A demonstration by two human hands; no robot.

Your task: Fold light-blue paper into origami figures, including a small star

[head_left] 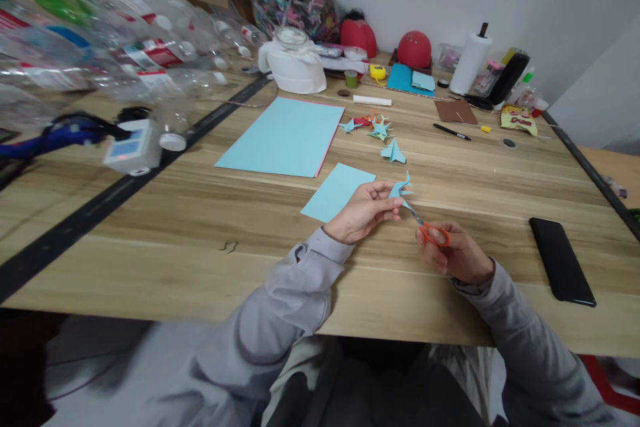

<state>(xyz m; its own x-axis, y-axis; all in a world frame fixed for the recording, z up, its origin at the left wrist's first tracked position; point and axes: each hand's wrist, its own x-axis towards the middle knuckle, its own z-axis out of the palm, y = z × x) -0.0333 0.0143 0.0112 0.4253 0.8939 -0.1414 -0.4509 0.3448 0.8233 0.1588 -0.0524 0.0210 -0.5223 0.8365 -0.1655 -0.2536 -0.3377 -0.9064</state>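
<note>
Between the thumb and fingers of my left hand (369, 208) is a small folded light-blue paper figure (399, 189) with pointed tips. My right hand (457, 253) has its fingers in the handles of orange-handled scissors (434, 235). The blades reach up and left to the lower tip of the paper figure; whether they touch it I cannot tell. Under and beside my left wrist lies a light-blue paper sheet (334, 192). Just beyond my hands sits another folded blue figure (393, 151), with several small blue and red folded ones (380, 128) behind it.
A large blue sheet stack (283, 137) lies left of centre. A black phone (562, 260) rests at the right. Plastic bottles (155, 53) crowd the far left near a white box device (134, 147). A pen (451, 131) and brown paper (455, 111) lie farther back.
</note>
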